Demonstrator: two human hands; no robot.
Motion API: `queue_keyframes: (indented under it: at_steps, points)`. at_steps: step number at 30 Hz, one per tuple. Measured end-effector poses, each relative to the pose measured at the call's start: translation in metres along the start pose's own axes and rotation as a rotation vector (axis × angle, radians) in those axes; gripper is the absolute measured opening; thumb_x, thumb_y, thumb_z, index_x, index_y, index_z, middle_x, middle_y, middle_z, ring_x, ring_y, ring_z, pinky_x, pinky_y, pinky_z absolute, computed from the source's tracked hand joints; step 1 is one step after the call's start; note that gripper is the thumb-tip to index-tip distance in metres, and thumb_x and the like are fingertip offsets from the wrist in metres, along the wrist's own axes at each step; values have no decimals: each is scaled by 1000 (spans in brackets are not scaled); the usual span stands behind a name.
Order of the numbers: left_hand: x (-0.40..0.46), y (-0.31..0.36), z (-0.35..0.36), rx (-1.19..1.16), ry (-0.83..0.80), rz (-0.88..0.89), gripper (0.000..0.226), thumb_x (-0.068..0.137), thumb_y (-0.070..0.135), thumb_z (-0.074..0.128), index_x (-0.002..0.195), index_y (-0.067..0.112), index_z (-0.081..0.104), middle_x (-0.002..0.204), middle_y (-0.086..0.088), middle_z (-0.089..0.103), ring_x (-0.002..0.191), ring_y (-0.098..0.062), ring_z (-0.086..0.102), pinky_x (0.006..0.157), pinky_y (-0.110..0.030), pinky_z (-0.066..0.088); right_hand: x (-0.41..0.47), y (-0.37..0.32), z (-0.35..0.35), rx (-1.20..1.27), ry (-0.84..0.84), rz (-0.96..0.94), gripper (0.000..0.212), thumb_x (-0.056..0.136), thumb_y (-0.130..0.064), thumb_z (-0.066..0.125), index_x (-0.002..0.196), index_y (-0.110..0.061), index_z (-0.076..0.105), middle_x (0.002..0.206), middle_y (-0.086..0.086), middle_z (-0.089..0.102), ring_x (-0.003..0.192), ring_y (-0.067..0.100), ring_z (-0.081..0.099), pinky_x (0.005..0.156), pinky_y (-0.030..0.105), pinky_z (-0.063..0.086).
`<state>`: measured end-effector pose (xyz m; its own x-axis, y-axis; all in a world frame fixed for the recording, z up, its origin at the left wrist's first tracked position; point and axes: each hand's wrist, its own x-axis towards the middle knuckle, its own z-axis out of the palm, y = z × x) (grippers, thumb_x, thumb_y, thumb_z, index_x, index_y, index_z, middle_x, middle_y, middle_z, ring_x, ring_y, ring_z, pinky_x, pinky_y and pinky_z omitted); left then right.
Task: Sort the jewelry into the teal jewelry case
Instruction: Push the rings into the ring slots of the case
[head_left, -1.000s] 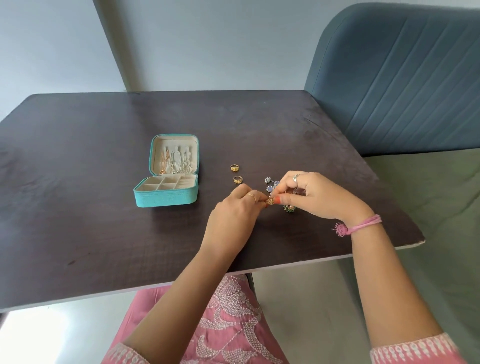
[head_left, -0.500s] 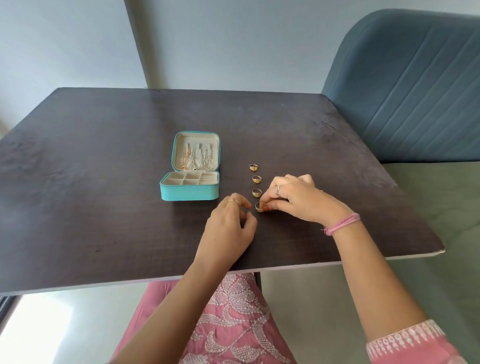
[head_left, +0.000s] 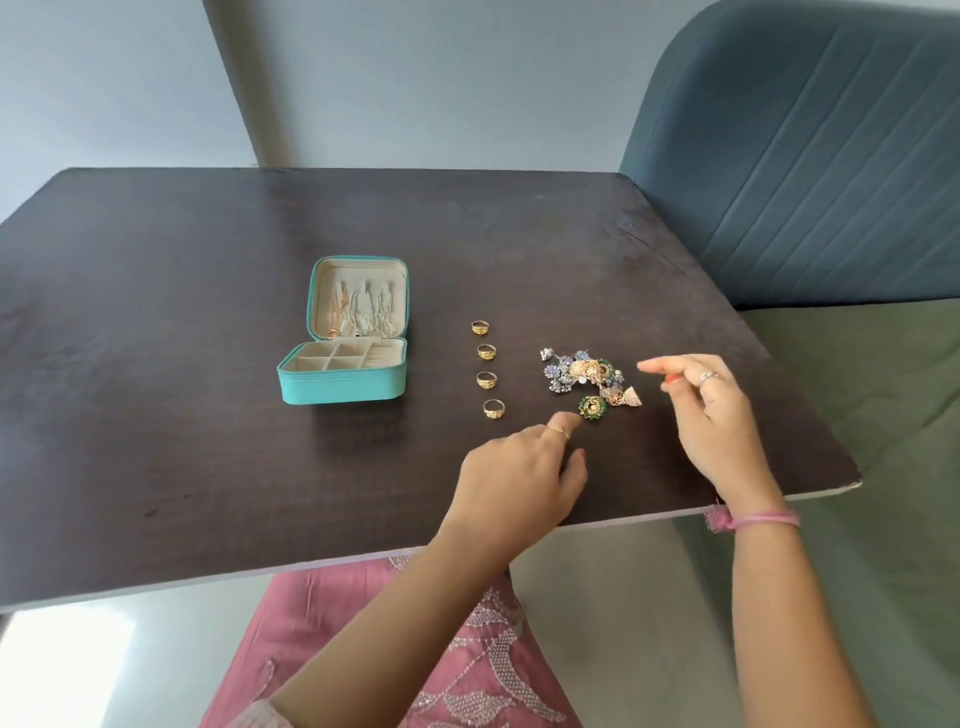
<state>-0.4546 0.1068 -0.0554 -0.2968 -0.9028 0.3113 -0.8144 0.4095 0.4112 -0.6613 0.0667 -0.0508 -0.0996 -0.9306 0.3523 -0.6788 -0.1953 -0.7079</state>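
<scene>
The teal jewelry case (head_left: 340, 387) stands open on the dark table (head_left: 208, 415), its lid upright with chains hanging inside. To its right, several gold rings lie in a column, from the far one (head_left: 480, 327) to the nearest (head_left: 494, 408). A pile of earrings (head_left: 584, 375) with blue, gold and green pieces lies further right, a green round earring (head_left: 592, 406) at its near edge. My left hand (head_left: 519, 478) hovers low over the table, a finger reaching toward the green earring, holding nothing. My right hand (head_left: 711, 415) hangs to the right of the pile, fingers loosely spread, empty.
A blue-grey upholstered headboard (head_left: 805, 156) rises at the right beyond the table, with a green bedsheet (head_left: 883, 415) below it. The table's front edge (head_left: 363, 561) runs just above my pink-clothed lap.
My right hand let go of the fourth ring, which now lies in the column, and drew back to the right, uncovering the earring pile. My left hand shifted right toward the green earring.
</scene>
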Motion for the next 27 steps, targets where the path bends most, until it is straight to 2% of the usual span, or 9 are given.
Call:
queue_keyframes:
  at_steps: [3, 7, 9, 12, 14, 16, 19, 23, 27]
  points:
    - [14, 8, 12, 90, 24, 85, 43, 94, 45, 36, 132, 31, 51, 82, 4, 67, 65, -25, 66, 45, -24, 30, -3, 4, 3, -55, -13, -49, 44, 96, 4, 40, 100, -28, 70, 110, 0, 53, 98, 9, 54, 93, 12, 37]
    - [25, 14, 19, 202, 12, 88, 43, 86, 51, 39, 113, 32, 66, 59, 6, 61, 42, -20, 59, 39, -17, 24, -1, 10, 7, -103, -12, -74, 47, 95, 7, 40, 92, -27, 73, 110, -2, 52, 104, 14, 53, 96, 24, 39]
    - [27, 14, 19, 215, 23, 68, 40, 83, 52, 43, 105, 30, 69, 54, 7, 60, 38, -19, 57, 38, -16, 22, -2, 11, 7, -96, 2, -56, 44, 96, 5, 40, 95, -24, 74, 109, -4, 52, 103, 11, 54, 94, 18, 38]
    - [27, 14, 20, 184, 53, 33, 40, 81, 50, 53, 108, 25, 69, 50, 7, 59, 37, -19, 56, 37, -16, 22, -2, 11, 6, -52, 9, -31, 41, 97, 4, 38, 107, -20, 71, 111, -4, 52, 98, 8, 54, 88, 4, 35]
    - [26, 16, 17, 190, 60, 0, 46, 83, 51, 52, 118, 24, 65, 52, 7, 60, 40, -19, 58, 39, -17, 22, 0, 11, 6, -40, -7, -19, 46, 96, 5, 37, 114, -25, 67, 113, -3, 51, 102, 11, 54, 91, 6, 36]
    - [29, 20, 12, 193, 8, -58, 56, 92, 54, 42, 140, 25, 43, 71, 3, 67, 60, -22, 67, 46, -24, 31, 2, 10, 10, -78, -16, -47, 52, 94, 8, 37, 116, -29, 66, 115, -1, 51, 107, 17, 52, 98, 13, 36]
    - [36, 21, 16, 153, -59, -170, 68, 94, 60, 30, 151, 26, 13, 93, -3, 69, 85, -29, 66, 57, -31, 36, 8, 4, 17, -179, -18, -127, 62, 88, 15, 37, 112, -32, 69, 117, 3, 51, 106, 21, 46, 99, 5, 25]
    - [39, 24, 14, 179, -69, -189, 69, 94, 61, 31, 150, 22, 20, 92, -7, 69, 88, -33, 66, 57, -31, 35, 12, -8, 24, -287, -122, -144, 71, 83, 18, 40, 112, -41, 68, 131, 0, 48, 117, 22, 40, 101, 41, 34]
    - [37, 23, 15, 178, -34, -150, 65, 94, 58, 34, 146, 20, 32, 87, -6, 70, 83, -32, 67, 56, -30, 33, 14, -7, 25, -320, -91, -102, 71, 80, 15, 41, 111, -44, 68, 131, -5, 48, 118, 20, 40, 99, 41, 29]
